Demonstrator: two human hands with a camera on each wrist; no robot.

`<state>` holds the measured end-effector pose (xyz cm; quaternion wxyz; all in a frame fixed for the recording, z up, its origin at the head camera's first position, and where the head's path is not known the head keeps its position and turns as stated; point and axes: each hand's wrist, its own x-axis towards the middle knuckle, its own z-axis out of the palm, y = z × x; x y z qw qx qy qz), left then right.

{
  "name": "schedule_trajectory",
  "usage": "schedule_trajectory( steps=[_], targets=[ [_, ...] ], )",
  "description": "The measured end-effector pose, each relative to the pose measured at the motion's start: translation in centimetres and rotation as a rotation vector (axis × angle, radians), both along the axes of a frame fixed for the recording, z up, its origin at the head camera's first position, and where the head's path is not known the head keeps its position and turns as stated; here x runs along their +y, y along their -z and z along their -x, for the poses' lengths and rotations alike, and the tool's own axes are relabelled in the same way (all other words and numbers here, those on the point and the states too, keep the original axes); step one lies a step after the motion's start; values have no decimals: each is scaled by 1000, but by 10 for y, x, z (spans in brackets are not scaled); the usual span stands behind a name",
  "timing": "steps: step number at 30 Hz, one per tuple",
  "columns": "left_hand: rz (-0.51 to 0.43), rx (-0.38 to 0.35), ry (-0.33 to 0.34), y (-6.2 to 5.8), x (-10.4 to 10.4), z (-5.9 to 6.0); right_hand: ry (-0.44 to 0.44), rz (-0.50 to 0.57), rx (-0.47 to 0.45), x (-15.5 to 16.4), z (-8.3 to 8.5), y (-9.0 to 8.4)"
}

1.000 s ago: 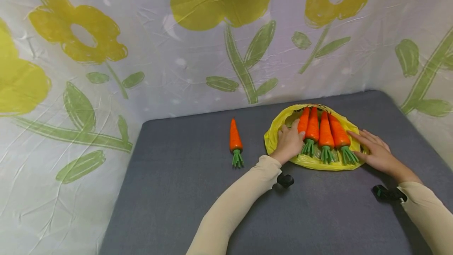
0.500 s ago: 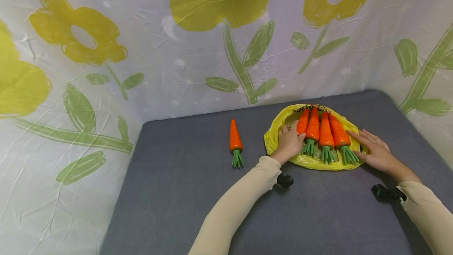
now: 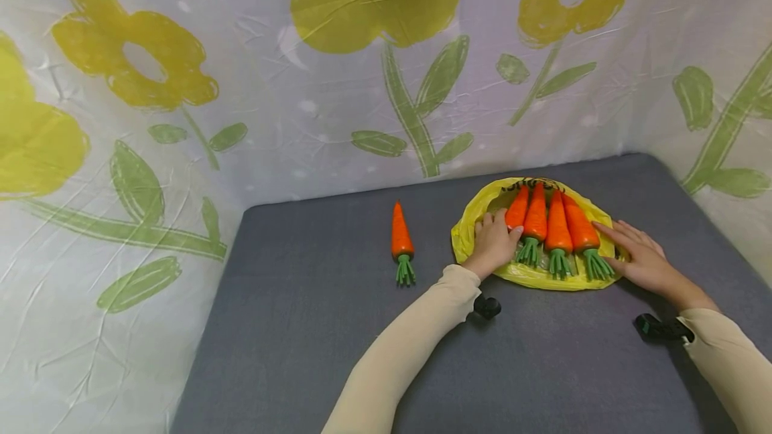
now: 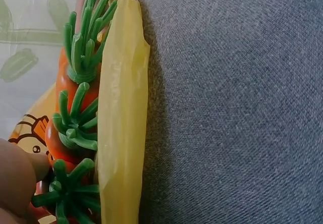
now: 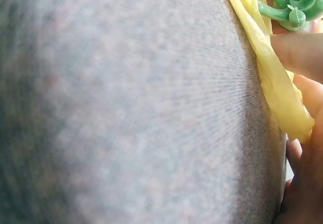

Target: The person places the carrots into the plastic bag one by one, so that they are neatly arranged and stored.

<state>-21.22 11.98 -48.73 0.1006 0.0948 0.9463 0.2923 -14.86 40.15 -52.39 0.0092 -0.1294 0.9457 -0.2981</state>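
Note:
In the head view, a yellow plastic bag [image 3: 461, 236] lies with its mouth spread open at the right of the table. Several orange carrots with green tops lie side by side in it. My left hand [image 3: 491, 243] reaches over the bag's left rim and grips the leftmost carrot [image 3: 517, 209], thumb across its thick end; its green top is hidden. My right hand [image 3: 645, 263] rests at the right rim with fingers extended, index finger touching the rightmost carrot [image 3: 579, 223]. In the right wrist view, the thumb [image 5: 300, 55] is inside the rim. One loose carrot [image 3: 401, 233] lies left of the bag.
The grey cloth-covered table [image 3: 301, 313] extends left and in front of the bag. A white curtain [image 3: 289, 106] printed with yellow flowers hangs behind the table and along its sides. Black wrist cameras sit under both wrists.
The leftmost carrot in the bag has tilted slightly, its tip shifting right. Both hands stay almost in place, and the loose carrot has not moved.

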Motion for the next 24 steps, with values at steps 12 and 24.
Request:
schedule_trajectory(
  steps=[12, 24],
  targets=[
    [-12, -32, -36, 0, 2, 1, -3, -7, 13, -1, 0, 0],
    [-19, -27, -81, 1, 7, 0, 1, -30, -29, -1, 2, 0]
  ],
)
